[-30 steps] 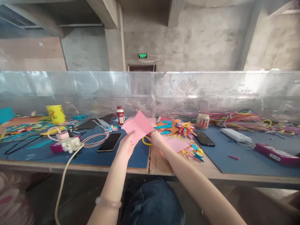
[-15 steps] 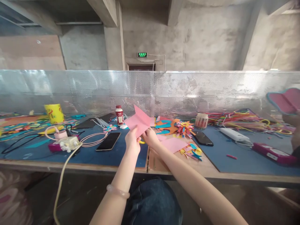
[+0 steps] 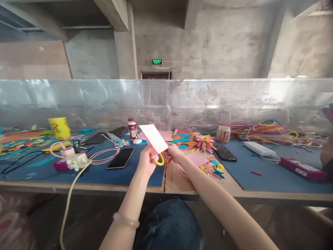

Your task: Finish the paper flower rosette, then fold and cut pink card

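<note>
My left hand (image 3: 147, 161) is closed on the lower left of a piece of pink paper (image 3: 154, 138), its thumb and fingers pinching it. The paper is tilted up above the table, its upper face washed out pale by light. At its lower right corner is my right hand (image 3: 174, 153), closed around a pair of scissors (image 3: 160, 160). One scissor handle is yellow and the other orange; the blades are hidden behind the paper and hands. Beyond the right wrist, more pink paper (image 3: 196, 159) lies on the table beside small coloured scraps (image 3: 213, 167).
A paper flower (image 3: 204, 143), a black phone (image 3: 225, 153) and a jar (image 3: 223, 133) stand or lie to the right. Leftward are another phone (image 3: 121, 158), a red-capped bottle (image 3: 132, 129) and a power strip (image 3: 75, 161) with cables. A perforated metal screen (image 3: 197, 100) rises behind.
The pink paper has turned from a creased, spread shape to a narrower, flat-looking panel. The scissor handles show more, and the pink object at far right has mostly left view.
</note>
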A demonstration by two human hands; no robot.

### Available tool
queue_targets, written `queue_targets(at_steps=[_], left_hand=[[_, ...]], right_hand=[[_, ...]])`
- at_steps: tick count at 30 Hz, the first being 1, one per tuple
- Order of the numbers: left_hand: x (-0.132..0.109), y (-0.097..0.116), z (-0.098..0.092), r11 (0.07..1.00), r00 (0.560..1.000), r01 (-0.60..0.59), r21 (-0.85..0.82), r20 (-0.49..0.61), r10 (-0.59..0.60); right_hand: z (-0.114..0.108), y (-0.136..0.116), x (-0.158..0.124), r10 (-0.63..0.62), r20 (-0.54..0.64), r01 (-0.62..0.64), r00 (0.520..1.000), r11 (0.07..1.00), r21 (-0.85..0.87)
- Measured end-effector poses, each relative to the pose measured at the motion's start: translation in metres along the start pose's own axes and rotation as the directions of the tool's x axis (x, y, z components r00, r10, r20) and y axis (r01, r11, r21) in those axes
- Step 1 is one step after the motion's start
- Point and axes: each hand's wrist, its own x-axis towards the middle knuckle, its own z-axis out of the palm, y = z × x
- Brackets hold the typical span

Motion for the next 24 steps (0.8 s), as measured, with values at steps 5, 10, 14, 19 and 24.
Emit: queue_targets(at_steps=[5, 10, 14, 19, 24], left_hand=[[-0.001, 0.004, -0.003, 0.995, 0.996, 0.087, 0.054, 0.0, -0.087], [-0.005, 0.02, -0.007, 0.978, 0.98, 0.195, 0.074, 0.014, -0.197], [-0.008, 0.033, -0.01, 0.961, 0.965, 0.259, 0.099, 0.01, -0.261], [-0.008, 0.036, -0.012, 0.963, 0.972, 0.23, 0.139, 0.019, -0.235], [-0.009, 0.027, 0.0, 0.974, 0.991, 0.091, 0.206, 0.073, -0.108]], right_hand=[[-0.004, -0.003, -0.001, -0.083, -0.051, 0.075, 0.995, 0.986, -0.148], [-0.013, -0.005, 0.002, -0.236, -0.056, 0.201, 0.97, 0.913, -0.355], [-0.019, -0.004, 0.002, -0.319, -0.023, 0.274, 0.947, 0.846, -0.457], [-0.018, 0.001, 0.002, -0.369, -0.018, 0.304, 0.929, 0.791, -0.531], [-0.01, 0.007, 0.003, -0.427, -0.14, 0.263, 0.893, 0.75, -0.607]])
